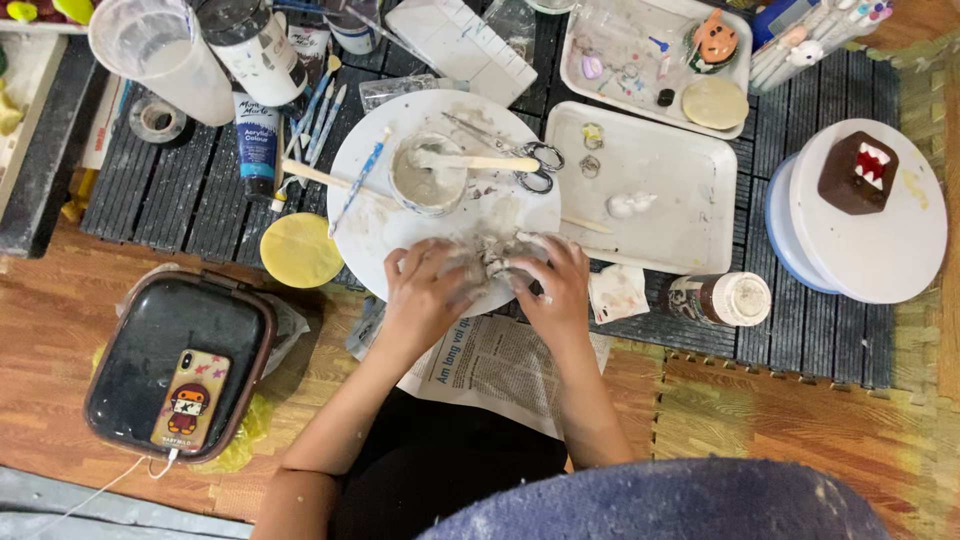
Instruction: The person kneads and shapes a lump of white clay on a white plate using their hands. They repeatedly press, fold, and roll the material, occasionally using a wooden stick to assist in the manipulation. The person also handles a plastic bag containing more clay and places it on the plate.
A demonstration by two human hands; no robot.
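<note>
The clay lump [493, 258] is small, pale grey and rough, with a wet, smeared look and uneven edges. It sits on the near edge of the round white board [380, 215], which is streaked with the same grey. The lump lies between the two hands and touches both.

The left hand [425, 290] presses in from the left, fingers curled over and around that side of the lump, fingertips grey with clay. The right hand [555, 280] closes in from the right, fingers bent down onto the lump and thumb tucked toward it. Both hands are partly closed about the lump, gripping it between them; most of it is hidden under the fingers.

Just beyond the lump, at the board's middle, stands a bowl [428, 175] of grey slip with a wooden stick [480, 162] lying across it. Scissors [525, 160] lie to the right of the bowl. A blue-handled tool [360, 180] rests on the board's left side. A white tray [665, 190] lies to the right of the board, and a yellow disc [301, 250] to the left. Newspaper [495, 365] lies under the forearms, near the person.
</note>
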